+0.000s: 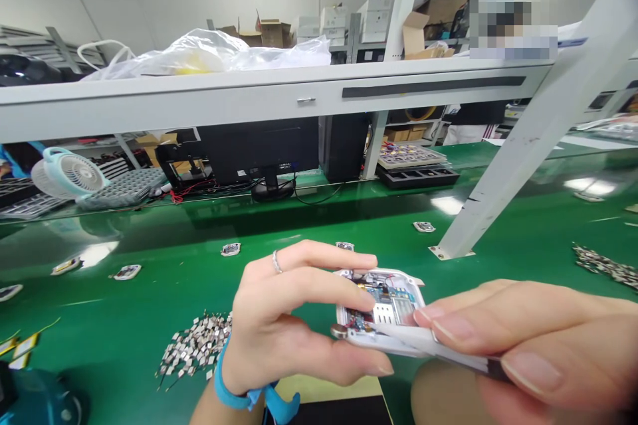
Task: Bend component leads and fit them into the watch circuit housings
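My left hand (284, 319) holds a white smartwatch-like case (416, 292), with two fingers across its upper left part and the thumb along the near side. A blue circuit board (399, 293) with silver metal shields lies inside the open case. A small round metal part (339, 331) sits at its near left corner. My right hand (538, 339) grips pale tapered tweezers (413, 334), dark toward the back end. Their tip reaches over the near left part of the board; whether it touches anything is unclear. My right fingertips are close to the case's right edge.
Small silver parts with wires are heaped (194, 345) left of my left hand and in another pile (603, 267) at the right. Several similar cases, one here (230, 250), lie across the green bench (164, 292). A slanted white post (518, 153) rises at the right; a monitor (264, 149) stands behind.
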Tool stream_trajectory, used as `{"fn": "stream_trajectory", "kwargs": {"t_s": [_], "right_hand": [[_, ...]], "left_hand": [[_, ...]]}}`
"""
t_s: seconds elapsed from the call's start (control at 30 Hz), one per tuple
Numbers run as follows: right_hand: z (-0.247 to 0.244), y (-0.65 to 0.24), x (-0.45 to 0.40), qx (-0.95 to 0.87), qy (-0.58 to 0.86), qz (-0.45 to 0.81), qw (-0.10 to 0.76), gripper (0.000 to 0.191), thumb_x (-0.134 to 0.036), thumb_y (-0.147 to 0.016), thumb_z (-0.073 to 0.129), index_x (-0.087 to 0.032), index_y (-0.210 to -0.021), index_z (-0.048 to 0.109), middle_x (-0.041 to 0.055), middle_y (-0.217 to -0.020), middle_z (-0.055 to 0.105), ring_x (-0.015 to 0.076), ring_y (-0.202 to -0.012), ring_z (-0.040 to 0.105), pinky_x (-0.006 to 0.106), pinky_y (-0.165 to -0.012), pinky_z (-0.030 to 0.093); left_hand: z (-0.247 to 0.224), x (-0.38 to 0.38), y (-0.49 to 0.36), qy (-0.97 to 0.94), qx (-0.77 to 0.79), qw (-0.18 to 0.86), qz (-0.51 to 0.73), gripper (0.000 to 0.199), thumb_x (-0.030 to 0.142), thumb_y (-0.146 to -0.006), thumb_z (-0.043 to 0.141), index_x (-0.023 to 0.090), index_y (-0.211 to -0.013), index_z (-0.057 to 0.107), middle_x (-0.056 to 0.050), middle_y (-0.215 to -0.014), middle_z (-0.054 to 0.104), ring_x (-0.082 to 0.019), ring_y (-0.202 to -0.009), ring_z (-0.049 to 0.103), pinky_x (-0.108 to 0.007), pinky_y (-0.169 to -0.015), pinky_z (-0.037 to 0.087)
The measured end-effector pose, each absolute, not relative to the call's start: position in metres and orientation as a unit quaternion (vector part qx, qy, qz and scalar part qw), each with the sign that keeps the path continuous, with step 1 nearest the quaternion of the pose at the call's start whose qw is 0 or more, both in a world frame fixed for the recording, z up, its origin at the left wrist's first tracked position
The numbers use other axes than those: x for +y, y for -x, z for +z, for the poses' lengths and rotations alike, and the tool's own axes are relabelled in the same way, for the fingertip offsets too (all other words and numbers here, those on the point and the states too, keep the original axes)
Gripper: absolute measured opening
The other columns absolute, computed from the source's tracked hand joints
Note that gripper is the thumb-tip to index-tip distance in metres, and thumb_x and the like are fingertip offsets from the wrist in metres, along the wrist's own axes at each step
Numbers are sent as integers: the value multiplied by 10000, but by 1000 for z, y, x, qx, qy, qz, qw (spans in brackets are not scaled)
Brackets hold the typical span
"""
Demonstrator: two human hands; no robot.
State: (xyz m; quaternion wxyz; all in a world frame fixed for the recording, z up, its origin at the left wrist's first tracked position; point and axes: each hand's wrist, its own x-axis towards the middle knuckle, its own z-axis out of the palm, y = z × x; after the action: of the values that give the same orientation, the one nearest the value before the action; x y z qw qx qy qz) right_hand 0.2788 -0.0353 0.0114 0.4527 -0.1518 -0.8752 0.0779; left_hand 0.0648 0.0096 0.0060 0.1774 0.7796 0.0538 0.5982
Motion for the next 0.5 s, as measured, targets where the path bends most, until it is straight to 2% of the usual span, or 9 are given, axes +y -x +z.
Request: {"fn": "stream_trajectory", "kwargs": {"t_s": [0.07, 0.17, 0.27, 0.5], "right_hand": [[10, -278, -31, -863, 145, 67, 479, 553, -172, -683, 666, -259, -1202, 496, 29, -957, 653, 248, -631, 654, 277, -494, 604], [1, -267, -31, -790, 172, 88, 582, 383, -250, -635, 717, -352, -993, 627, 3, -785, 686, 242, -585, 649, 276, -442, 586], [-10, -256, -34, -701, 214, 124, 669, 242, -324, -602, 737, -400, -817, 657, -11, -742, 684, 250, -641, 652, 293, -467, 582], [-12, -247, -34, -682, 214, 152, 683, 197, -331, -572, 756, -361, -737, 654, -18, -745, 682, 244, -690, 655, 293, -521, 589]], "left_hand": [[5, 9, -65, -774, 51, 172, 607, 261, 321, -654, 701, 110, -784, 620, -87, -872, 676, -142, -755, 647, -212, -701, 553], [4, 8, -65, -768, 56, 172, 614, 298, 310, -638, 716, 115, -841, 616, -81, -896, 675, -139, -771, 642, -212, -695, 558], [3, 8, -65, -767, 59, 166, 617, 302, 300, -630, 723, 119, -846, 615, -78, -903, 676, -142, -782, 642, -213, -688, 560], [7, 8, -65, -763, 53, 146, 628, 275, 296, -639, 717, 114, -812, 604, -79, -890, 679, -142, -778, 653, -212, -694, 562]]}}
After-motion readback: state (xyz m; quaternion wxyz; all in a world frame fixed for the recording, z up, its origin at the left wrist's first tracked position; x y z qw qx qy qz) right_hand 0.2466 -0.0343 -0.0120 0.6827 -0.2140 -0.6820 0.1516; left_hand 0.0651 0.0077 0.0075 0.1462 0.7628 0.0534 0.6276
